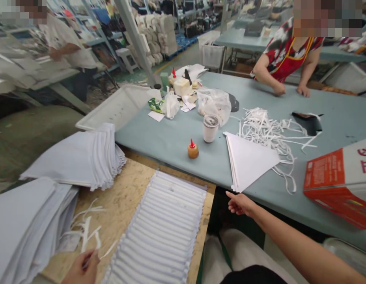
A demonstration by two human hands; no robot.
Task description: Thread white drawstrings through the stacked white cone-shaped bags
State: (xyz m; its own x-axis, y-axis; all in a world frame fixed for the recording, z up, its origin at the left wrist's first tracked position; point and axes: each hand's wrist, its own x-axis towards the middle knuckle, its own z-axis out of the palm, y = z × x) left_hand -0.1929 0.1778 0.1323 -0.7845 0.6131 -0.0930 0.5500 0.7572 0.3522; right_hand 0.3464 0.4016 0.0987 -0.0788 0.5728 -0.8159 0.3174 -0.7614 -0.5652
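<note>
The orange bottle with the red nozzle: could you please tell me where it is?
In the head view, the orange bottle stands on the blue-grey table, left of a white cup and paper triangles.

The stacked sheets (pixel 159 232) at near centre are matt white, paper or thin cloth, as are the offcut strips (pixel 267 136) to the right. The board (pixel 120 201) beneath the stack is rough, pale pressed wood. The tabletop (pixel 342 122) is smooth, matt grey-blue. The carton (pixel 327 183) at right is glossy printed card, and the small bottle (pixel 193 150) is shiny plastic.
</note>
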